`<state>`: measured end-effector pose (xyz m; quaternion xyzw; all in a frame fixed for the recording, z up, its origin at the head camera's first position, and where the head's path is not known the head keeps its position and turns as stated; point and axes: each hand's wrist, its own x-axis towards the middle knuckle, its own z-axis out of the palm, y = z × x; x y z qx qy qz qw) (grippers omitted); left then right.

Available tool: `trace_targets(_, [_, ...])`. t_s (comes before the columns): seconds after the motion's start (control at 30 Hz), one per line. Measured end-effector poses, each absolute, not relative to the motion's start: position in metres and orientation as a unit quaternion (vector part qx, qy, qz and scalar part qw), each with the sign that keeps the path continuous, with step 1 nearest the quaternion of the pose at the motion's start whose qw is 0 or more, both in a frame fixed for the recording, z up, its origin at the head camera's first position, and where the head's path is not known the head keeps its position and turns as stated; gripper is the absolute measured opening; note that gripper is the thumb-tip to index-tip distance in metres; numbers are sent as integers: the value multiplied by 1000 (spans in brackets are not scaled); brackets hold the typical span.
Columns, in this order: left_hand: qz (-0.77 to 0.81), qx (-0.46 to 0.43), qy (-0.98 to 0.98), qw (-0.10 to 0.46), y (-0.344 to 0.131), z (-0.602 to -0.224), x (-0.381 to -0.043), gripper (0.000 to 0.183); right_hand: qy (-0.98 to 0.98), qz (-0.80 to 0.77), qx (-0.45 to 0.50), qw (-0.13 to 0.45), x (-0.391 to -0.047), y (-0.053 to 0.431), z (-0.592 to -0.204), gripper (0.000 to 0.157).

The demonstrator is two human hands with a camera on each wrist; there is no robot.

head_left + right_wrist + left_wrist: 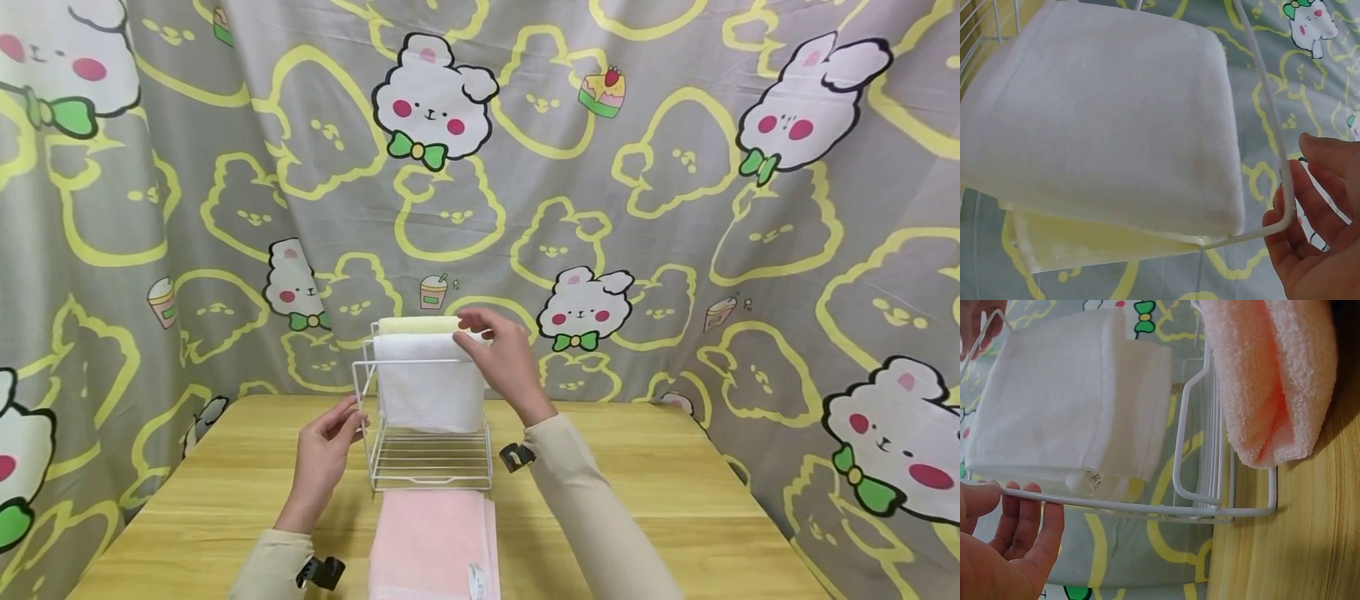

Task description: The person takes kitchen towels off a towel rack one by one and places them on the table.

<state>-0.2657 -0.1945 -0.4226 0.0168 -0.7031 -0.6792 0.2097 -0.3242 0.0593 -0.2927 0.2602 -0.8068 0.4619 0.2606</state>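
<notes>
A white wire rack [431, 481] stands on the table with a slatted base and raised bars. Over its bars hang a folded white towel [429, 383] and, behind it, a pale yellow towel [416, 327]. My left hand [324, 454] pinches the rack's left upright between thumb and fingers, plainly seen in the left wrist view. At the upper right corner of the rack is my right hand [504, 354]; in the right wrist view its fingertips meet the wire corner while the thumb [1325, 153] stands apart from it. A folded pink towel [427, 542] lies in front of the rack.
The wooden table [637, 483] reaches out on both sides of the rack. Behind it hangs a grey curtain [465, 200] with rabbit prints. A small label [477, 581] shows on the pink towel, and each wrist wears a black strap device [321, 572].
</notes>
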Motion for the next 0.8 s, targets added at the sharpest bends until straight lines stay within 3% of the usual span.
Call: trace_targets(0.8, [-680,13,-702,209,-194,-423,-266,36,-867,394,256,166,-354,38,-283,37])
